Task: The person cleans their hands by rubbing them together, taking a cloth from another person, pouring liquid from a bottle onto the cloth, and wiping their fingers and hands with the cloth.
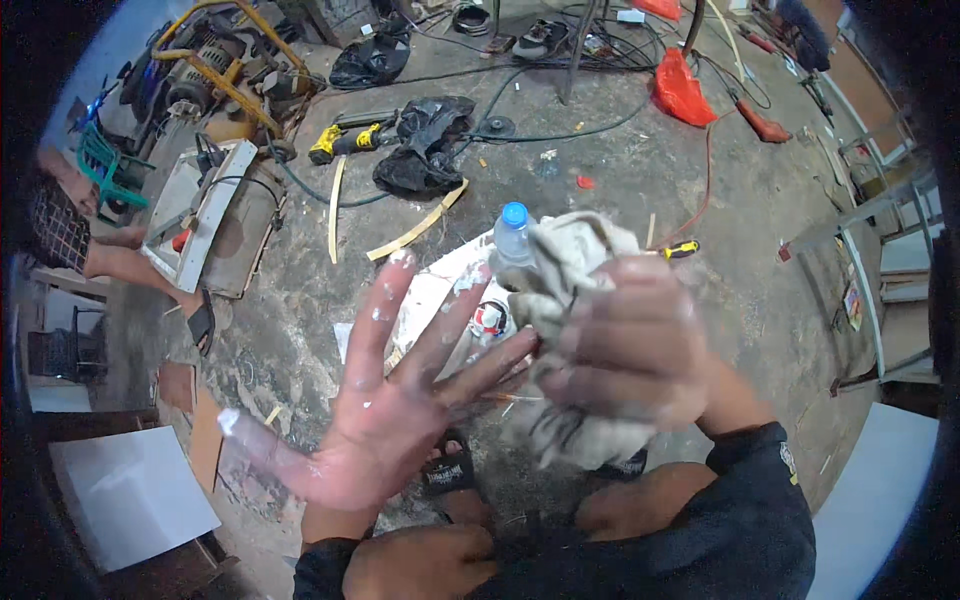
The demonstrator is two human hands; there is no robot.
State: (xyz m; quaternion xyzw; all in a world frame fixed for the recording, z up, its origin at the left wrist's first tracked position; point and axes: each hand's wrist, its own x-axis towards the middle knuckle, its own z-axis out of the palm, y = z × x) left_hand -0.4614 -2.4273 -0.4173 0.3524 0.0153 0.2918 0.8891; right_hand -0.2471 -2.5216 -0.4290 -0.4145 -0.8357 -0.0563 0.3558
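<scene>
My left hand (pixel 375 430) is raised with the palm toward me and its fingers spread, and white paste is smeared on the fingertips and thumb. Bunched in my right hand (pixel 640 345) is a pale, dirty rag (pixel 580 250), whose folds reach the outer fingers of the left hand. The right hand and the rag's lower end are blurred by motion. Behind the rag stands a clear plastic bottle (pixel 512 245) with a blue cap. A white sheet (pixel 425 290) lies on the floor beyond my hands, with a small red, white and black item (pixel 488 318) on it, partly hidden.
Yellow-and-black power tools (pixel 345 140) and a black plastic bag (pixel 425 150) lie ahead on the concrete floor. Farther off are cables, a red bag (pixel 683 88) and a screwdriver (pixel 680 249). Another person's leg (pixel 135 262) shows at left, beside a white-framed panel (pixel 215 215).
</scene>
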